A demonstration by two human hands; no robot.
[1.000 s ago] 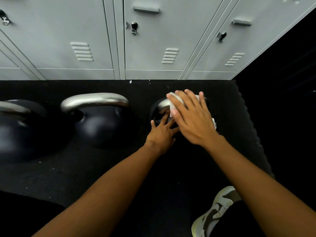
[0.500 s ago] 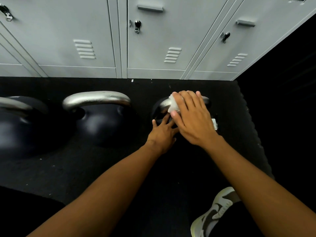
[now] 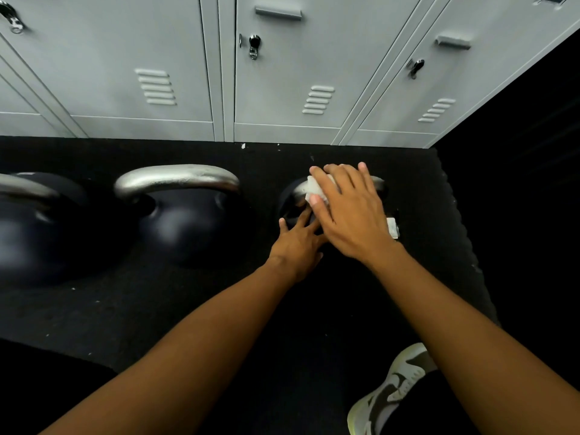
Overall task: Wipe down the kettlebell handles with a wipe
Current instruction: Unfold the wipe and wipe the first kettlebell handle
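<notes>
Three black kettlebells with silver handles stand in a row on the black floor mat. My right hand [image 3: 348, 211] lies over the handle [image 3: 299, 187] of the small right kettlebell, its fingers and thumb curled round a white wipe [image 3: 315, 189] wrapped on the handle. My left hand [image 3: 296, 243] rests with spread fingers on that kettlebell's dark body just below the handle. The middle kettlebell [image 3: 185, 221] has a wide silver handle [image 3: 175, 178]. The left kettlebell [image 3: 34, 227] is cut by the frame edge.
Grey metal lockers [image 3: 282, 73] with latches stand right behind the kettlebells. A small white label [image 3: 393, 227] shows beside my right hand. My shoe [image 3: 389, 394] is at the lower right. The black mat [image 3: 157, 309] ends at the right in darkness.
My right hand with the wipe has slid a little leftward along the small kettlebell's handle, the wipe bunching under the fingers. My left hand has stayed on the kettlebell's body.
</notes>
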